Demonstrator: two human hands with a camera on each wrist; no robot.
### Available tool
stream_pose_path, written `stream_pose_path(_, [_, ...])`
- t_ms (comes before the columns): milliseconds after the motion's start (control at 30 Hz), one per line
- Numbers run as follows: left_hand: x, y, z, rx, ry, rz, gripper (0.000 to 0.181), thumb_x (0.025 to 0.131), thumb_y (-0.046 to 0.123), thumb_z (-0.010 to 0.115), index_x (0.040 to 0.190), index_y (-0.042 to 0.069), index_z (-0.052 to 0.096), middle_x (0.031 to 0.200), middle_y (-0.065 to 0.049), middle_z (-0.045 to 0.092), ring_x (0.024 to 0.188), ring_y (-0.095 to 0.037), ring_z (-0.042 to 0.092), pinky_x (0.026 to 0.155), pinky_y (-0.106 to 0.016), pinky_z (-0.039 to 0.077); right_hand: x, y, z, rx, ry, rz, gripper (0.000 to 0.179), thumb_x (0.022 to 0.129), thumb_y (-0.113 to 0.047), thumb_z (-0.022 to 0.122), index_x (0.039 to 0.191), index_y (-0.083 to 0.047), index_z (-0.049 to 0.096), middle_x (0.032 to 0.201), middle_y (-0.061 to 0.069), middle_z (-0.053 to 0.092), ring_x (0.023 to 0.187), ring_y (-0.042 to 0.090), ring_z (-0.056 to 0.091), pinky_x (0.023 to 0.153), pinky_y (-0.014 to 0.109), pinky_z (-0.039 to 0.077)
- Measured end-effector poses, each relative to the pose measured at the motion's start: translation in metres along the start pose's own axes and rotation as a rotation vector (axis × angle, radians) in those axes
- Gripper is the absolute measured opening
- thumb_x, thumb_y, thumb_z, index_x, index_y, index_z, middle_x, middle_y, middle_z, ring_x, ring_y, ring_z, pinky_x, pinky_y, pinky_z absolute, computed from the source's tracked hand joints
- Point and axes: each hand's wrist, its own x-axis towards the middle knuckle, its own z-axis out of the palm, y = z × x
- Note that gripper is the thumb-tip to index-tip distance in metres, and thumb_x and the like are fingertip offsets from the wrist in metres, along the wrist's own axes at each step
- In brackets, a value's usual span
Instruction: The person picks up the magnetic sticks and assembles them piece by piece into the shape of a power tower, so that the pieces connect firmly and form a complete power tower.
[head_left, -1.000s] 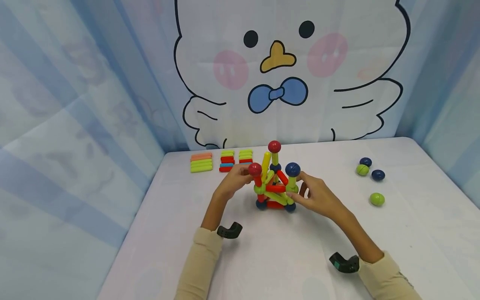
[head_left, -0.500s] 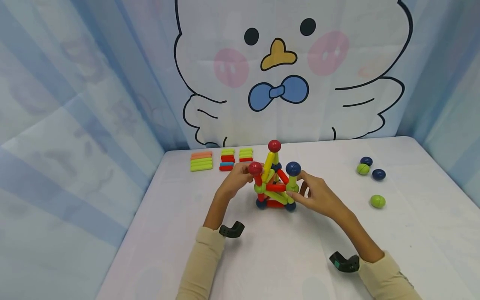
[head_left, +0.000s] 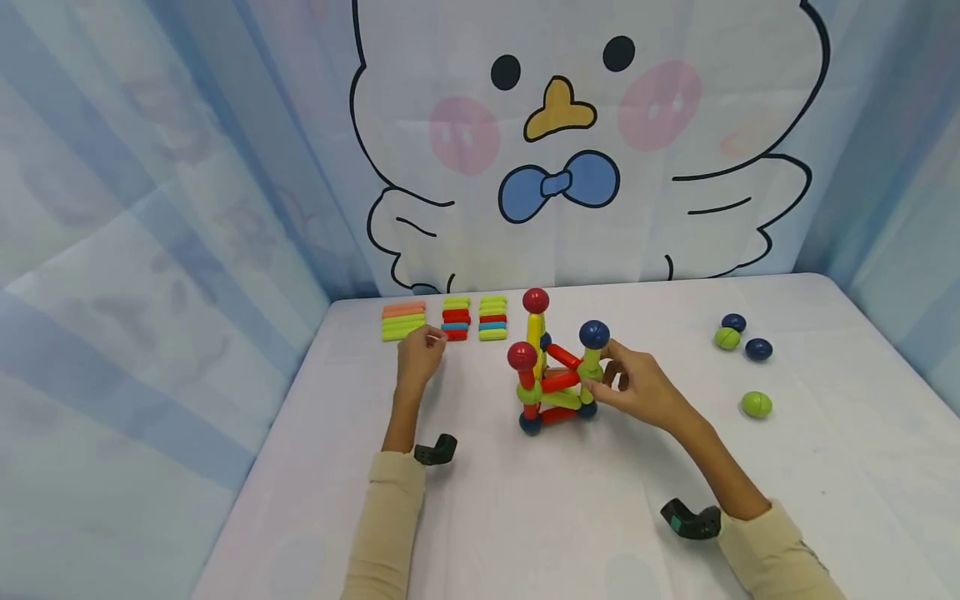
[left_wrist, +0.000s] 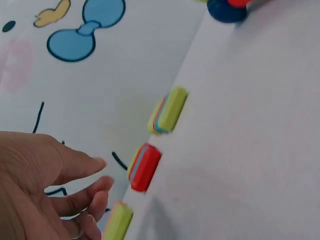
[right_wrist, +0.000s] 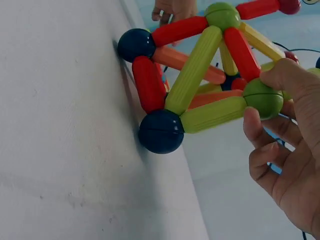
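Note:
A frame of magnetic rods and balls (head_left: pixel 557 382) stands on the table, with red, green and yellow rods between blue, green and red balls. My right hand (head_left: pixel 637 385) pinches its right side: in the right wrist view the thumb and forefinger hold a green ball (right_wrist: pixel 263 98). My left hand (head_left: pixel 420 357) is off the frame, over the table beside the laid-out rods. In the left wrist view the left hand (left_wrist: pixel 55 187) has thumb and fingers apart, with nothing between them. Close to its fingertips lies a stack with a red rod (left_wrist: pixel 146 168).
Three groups of rods lie at the back left: orange and green rods (head_left: pixel 403 321), a middle group with red rods (head_left: pixel 455 316), and a right group with green rods (head_left: pixel 492 305). Several loose balls sit at the right, including a green ball (head_left: pixel 757 405) and a blue ball (head_left: pixel 758 349).
My left hand has left the frame and moved left to the rod groups. The frame has turned, its left front corner now nearer. My right hand stays on its green ball.

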Motion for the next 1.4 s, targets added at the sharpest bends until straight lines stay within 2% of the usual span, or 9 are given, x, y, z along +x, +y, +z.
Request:
stream_pose_path(167, [0.016, -0.023, -0.015, 0.254, 0.054, -0.115, 0.035, 0.098, 0.019, 0.057, 0.132, 0.009, 0.056, 0.134, -0.025, 0.043, 0.123, -0.041, 0.040, 0.099, -0.055, 0.044, 0.001, 0.012, 0.003, 0.167, -0.014, -0.032, 0.035, 0.088, -0.007, 0.068, 0.121, -0.007, 0.054, 0.101, 0.009, 0.066, 0.079, 0.013, 0.059, 0.066, 0.024, 0.053])
stream_pose_path(300, [0.025, -0.038, -0.024, 0.388, 0.000, -0.157, 0.049, 0.100, 0.023, 0.054, 0.146, 0.014, 0.042, 0.147, -0.029, 0.023, 0.135, -0.049, 0.023, 0.106, -0.066, 0.032, 0.001, 0.019, 0.006, 0.305, -0.035, -0.007, 0.034, 0.092, -0.005, 0.064, 0.124, -0.003, 0.054, 0.113, 0.014, 0.064, 0.087, 0.012, 0.059, 0.076, 0.022, 0.055])
stream_pose_path(400, [0.028, -0.044, -0.027, 0.436, -0.032, -0.149, 0.049, 0.101, 0.023, 0.052, 0.148, 0.016, 0.040, 0.148, -0.030, 0.022, 0.136, -0.050, 0.021, 0.106, -0.068, 0.030, 0.002, 0.022, 0.006, 0.416, -0.049, 0.014, 0.034, 0.093, -0.004, 0.062, 0.126, -0.001, 0.054, 0.123, 0.015, 0.062, 0.095, 0.012, 0.059, 0.081, 0.022, 0.055])
stream_pose_path(767, [0.030, -0.047, -0.028, 0.460, -0.042, -0.148, 0.050, 0.101, 0.023, 0.052, 0.148, 0.016, 0.038, 0.146, -0.029, 0.025, 0.135, -0.048, 0.024, 0.106, -0.068, 0.029, 0.013, 0.033, 0.006, 0.573, -0.141, 0.021, 0.044, 0.095, -0.004, 0.058, 0.137, 0.000, 0.046, 0.125, 0.000, 0.064, 0.109, 0.009, 0.059, 0.089, 0.023, 0.054])
stream_pose_path(900, [0.028, -0.047, -0.028, 0.454, -0.007, -0.131, 0.040, 0.099, 0.020, 0.056, 0.137, 0.012, 0.048, 0.139, -0.029, 0.030, 0.130, -0.048, 0.029, 0.103, -0.067, 0.032, 0.018, 0.040, 0.006, 0.614, -0.173, 0.014, 0.042, 0.096, -0.006, 0.056, 0.136, 0.001, 0.046, 0.123, -0.005, 0.064, 0.115, 0.008, 0.059, 0.092, 0.024, 0.053])
stream_pose_path(1033, [0.027, -0.045, -0.026, 0.492, 0.023, -0.116, 0.030, 0.095, 0.017, 0.064, 0.121, 0.006, 0.056, 0.126, -0.026, 0.042, 0.122, -0.045, 0.041, 0.100, -0.065, 0.037, 0.021, 0.043, 0.007, 0.569, -0.106, 0.081, 0.036, 0.098, -0.013, 0.058, 0.131, 0.000, 0.051, 0.119, -0.005, 0.063, 0.112, 0.010, 0.057, 0.092, 0.022, 0.051])
stream_pose_path(1200, [0.023, -0.041, -0.024, 0.550, -0.007, -0.118, 0.028, 0.091, 0.018, 0.069, 0.114, 0.003, 0.062, 0.115, -0.019, 0.058, 0.111, -0.036, 0.055, 0.098, -0.061, 0.043, 0.023, 0.041, 0.016, 0.464, 0.059, 0.195, 0.032, 0.098, -0.017, 0.059, 0.127, -0.002, 0.058, 0.121, 0.007, 0.062, 0.104, 0.013, 0.054, 0.085, 0.021, 0.051])
stream_pose_path(1300, [0.019, -0.034, -0.023, 0.445, -0.011, -0.084, 0.028, 0.091, 0.019, 0.070, 0.113, 0.002, 0.064, 0.110, -0.016, 0.063, 0.103, -0.031, 0.059, 0.091, -0.054, 0.048, 0.022, 0.037, 0.021, 0.434, 0.095, 0.233, 0.035, 0.099, -0.017, 0.057, 0.131, -0.003, 0.056, 0.129, 0.016, 0.059, 0.109, 0.016, 0.052, 0.084, 0.023, 0.052])
stream_pose_path(1400, [0.013, -0.025, -0.020, 0.205, -0.023, -0.007, 0.030, 0.093, 0.020, 0.068, 0.116, 0.002, 0.065, 0.109, -0.015, 0.065, 0.099, -0.028, 0.060, 0.086, -0.043, 0.051, 0.020, 0.032, 0.022, 0.420, 0.077, 0.253, 0.040, 0.100, -0.020, 0.055, 0.138, -0.006, 0.052, 0.135, 0.017, 0.056, 0.115, 0.021, 0.051, 0.086, 0.030, 0.054])
